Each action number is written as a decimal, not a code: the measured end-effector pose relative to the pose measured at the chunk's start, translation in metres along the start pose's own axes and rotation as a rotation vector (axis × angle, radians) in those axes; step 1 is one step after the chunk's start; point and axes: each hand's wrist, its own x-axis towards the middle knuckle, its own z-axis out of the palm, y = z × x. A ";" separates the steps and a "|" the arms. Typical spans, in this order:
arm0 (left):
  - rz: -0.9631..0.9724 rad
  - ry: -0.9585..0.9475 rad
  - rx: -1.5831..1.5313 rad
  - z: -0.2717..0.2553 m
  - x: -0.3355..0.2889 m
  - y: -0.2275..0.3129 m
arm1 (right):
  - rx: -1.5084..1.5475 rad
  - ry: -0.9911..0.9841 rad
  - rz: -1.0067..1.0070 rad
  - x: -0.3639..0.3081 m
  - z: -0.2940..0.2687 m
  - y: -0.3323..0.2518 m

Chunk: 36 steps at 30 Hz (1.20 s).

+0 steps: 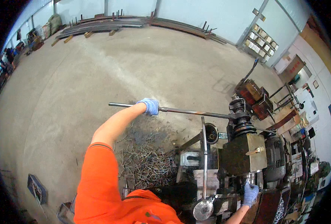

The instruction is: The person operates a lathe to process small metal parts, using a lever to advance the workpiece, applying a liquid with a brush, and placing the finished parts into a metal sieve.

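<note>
My left hand (149,106), in a blue-white work glove, is wrapped round a long steel bar (195,112). The bar runs right to a greasy spindle assembly (241,115) on top of a machine. My right hand (250,194), gloved alike, is at a shiny metal cylinder (250,178) at the near end of the machine's housing (244,155); its fingers look curled against it, partly hidden. Between my hands stands a second steel lever (205,156) with a round hub (203,210) at its lower end. A brass-coloured piece (252,151) lies on the housing.
A heap of metal shavings (150,164) covers the floor below my left arm. An electric motor (275,158) adjoins the housing. Rusty metal boxes (254,97) stand beyond the machine. Long steel stock (109,23) lies along the far wall. A cluttered bench runs down the right side.
</note>
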 end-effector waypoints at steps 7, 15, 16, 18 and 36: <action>-0.022 -0.023 0.009 -0.008 0.011 0.030 | 0.002 0.123 -0.061 -0.002 0.003 -0.003; -0.040 0.153 -0.009 0.000 -0.005 0.032 | -0.056 -0.012 0.014 0.005 0.003 0.003; -0.047 0.143 -0.012 -0.002 -0.010 0.034 | -0.072 0.001 -0.002 0.004 0.002 0.002; -0.012 0.219 -0.029 0.004 -0.010 0.032 | -0.112 0.031 -0.024 0.001 -0.003 -0.002; -0.190 0.478 0.234 -0.026 0.043 0.021 | 0.033 0.301 0.456 -0.237 -0.209 0.153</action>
